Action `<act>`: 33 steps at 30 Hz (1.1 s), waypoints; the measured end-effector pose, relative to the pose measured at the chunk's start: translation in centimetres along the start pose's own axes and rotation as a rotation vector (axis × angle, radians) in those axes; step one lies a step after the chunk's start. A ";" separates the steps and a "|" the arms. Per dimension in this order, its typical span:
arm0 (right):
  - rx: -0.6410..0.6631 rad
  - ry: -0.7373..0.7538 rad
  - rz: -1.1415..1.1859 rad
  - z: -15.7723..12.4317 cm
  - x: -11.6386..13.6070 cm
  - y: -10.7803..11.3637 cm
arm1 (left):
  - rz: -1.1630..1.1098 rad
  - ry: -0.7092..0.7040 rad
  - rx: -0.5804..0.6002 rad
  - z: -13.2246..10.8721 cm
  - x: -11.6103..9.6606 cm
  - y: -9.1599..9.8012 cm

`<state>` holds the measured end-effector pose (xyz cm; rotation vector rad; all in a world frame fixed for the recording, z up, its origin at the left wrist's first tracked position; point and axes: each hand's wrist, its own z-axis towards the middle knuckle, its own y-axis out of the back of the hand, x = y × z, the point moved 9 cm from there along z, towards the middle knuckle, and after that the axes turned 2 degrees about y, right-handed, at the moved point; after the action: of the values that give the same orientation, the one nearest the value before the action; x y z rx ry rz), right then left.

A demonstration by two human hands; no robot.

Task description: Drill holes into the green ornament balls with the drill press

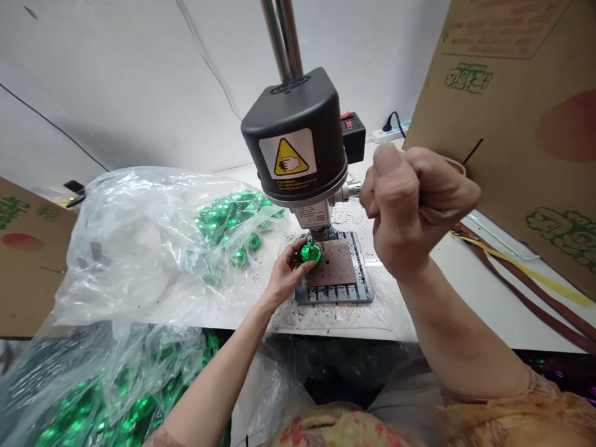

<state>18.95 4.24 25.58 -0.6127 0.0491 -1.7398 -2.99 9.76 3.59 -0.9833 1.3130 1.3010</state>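
Note:
A small bench drill press [298, 143] with a black head and a yellow warning sticker stands on the white table [465, 292]. My left hand [285, 273] pinches a shiny green faceted ball [310, 252] on the slotted base plate [338, 288], right under the drill bit [320, 236]. A brown pad [338, 264] lies on that plate beside the ball. My right hand [414, 202] is a closed fist round the press's feed handle, of which only the metal stub [354, 188] shows.
A clear plastic bag [153, 242] with several green balls [228, 220] lies left of the press; another bag of them [93, 397] hangs below the table edge. Cardboard boxes stand at right [512, 112] and left [23, 261]. Brown straps [521, 292], a power strip [391, 131] behind.

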 end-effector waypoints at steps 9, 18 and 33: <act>0.016 0.007 -0.050 0.0 0.2 -0.2 | 0.286 -0.111 0.008 0.0 -0.9 -1.9; 0.026 0.017 0.058 0.6 0.4 -0.4 | 0.224 -0.119 -0.072 -0.1 -0.4 -2.5; 0.040 -0.128 -0.072 1.1 -0.2 -0.9 | 0.242 -0.171 -0.061 -0.4 -0.4 -4.1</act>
<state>18.65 4.96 26.76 -0.7027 -0.0975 -1.7624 1.01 9.00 3.18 -0.7516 1.2949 1.5811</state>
